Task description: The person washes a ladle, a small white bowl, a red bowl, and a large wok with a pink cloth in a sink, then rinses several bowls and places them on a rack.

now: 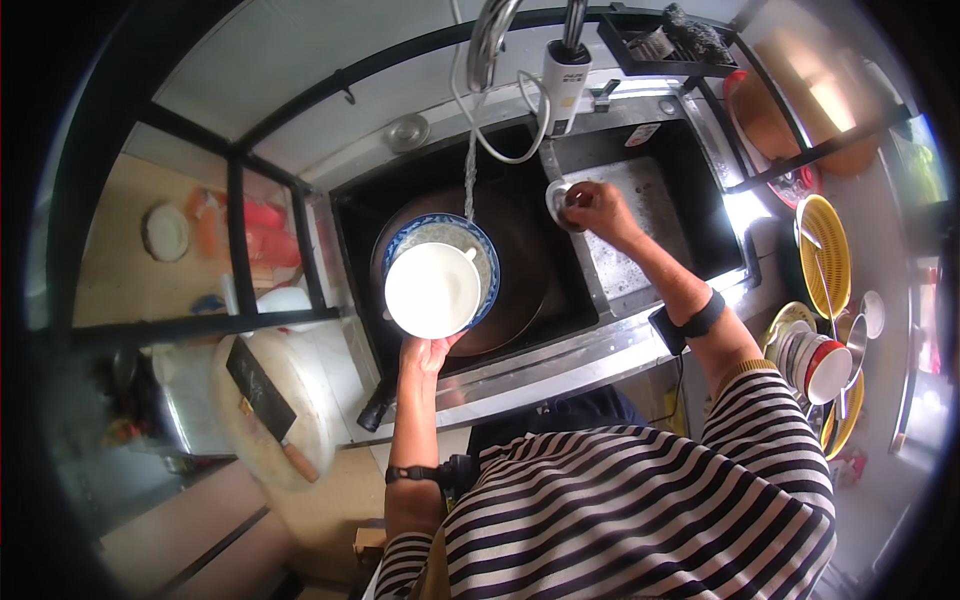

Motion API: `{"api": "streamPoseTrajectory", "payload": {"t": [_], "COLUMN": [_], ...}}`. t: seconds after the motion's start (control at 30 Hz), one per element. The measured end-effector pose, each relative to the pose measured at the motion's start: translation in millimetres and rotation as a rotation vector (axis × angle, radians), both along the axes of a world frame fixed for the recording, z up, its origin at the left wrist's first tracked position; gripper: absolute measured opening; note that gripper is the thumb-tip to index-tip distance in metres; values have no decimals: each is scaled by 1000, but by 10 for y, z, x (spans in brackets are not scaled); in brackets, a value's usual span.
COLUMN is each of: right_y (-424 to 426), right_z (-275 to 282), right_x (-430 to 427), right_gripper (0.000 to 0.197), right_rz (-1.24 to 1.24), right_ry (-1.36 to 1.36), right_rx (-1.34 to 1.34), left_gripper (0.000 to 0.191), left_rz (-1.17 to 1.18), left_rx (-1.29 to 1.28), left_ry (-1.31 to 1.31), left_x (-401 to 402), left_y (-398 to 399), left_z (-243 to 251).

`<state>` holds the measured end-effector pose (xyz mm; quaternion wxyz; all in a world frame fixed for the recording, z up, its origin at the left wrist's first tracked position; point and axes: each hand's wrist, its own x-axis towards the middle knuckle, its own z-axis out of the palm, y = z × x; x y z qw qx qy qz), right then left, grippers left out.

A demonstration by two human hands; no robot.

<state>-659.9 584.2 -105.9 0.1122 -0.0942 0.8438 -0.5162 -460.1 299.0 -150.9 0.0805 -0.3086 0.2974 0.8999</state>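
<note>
My left hand (431,349) grips a white handled bowl (433,291) together with a blue-rimmed patterned bowl (491,262) behind it. Both are over the left sink basin, above a large dark pan (517,300). A thin stream of water (470,176) runs down from the faucet (487,56) to the patterned bowl's far rim. At the divider between the basins, my right hand (600,214) has its fingers on a small round pale object (556,204), which they partly cover; its kind is unclear.
Right of the sink stand stacked bowls (825,371) and a yellow plastic basket (825,255). A cleaver (261,386) lies on a round cutting board (315,397) at the left. Black rack bars (285,127) cross above the counter. A white cable (480,135) hangs beside the faucet.
</note>
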Motion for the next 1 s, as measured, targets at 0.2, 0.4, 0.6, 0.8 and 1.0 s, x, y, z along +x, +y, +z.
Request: {"api": "streamPoseTrajectory", "payload": {"t": [0.2,0.4,0.6,0.8,1.0], "right_y": [777,863,1132,554,-652], "right_z": [195,179,-421,-44,-459], "right_x": [-803,-1561,-2146,-1589,85], "right_gripper": [25,32,39,21,43], "right_rz": [-378,-427,-343,-489,69], "right_ry": [238,251,152,722,197], "right_rx": [116,263,519,384,4], "left_gripper": [61,61,58,51,51], "left_rz": [3,8,-22,-11,-118], "left_rx": [118,113,154,11,-138], "left_ry": [-107,-167,-236,-329,-321], "left_x": [-205,-308,-537,-516,-594], "left_y": [21,111,123,-27,-149], "left_z": [-1044,-1304,-1592,-1634,-1626]}}
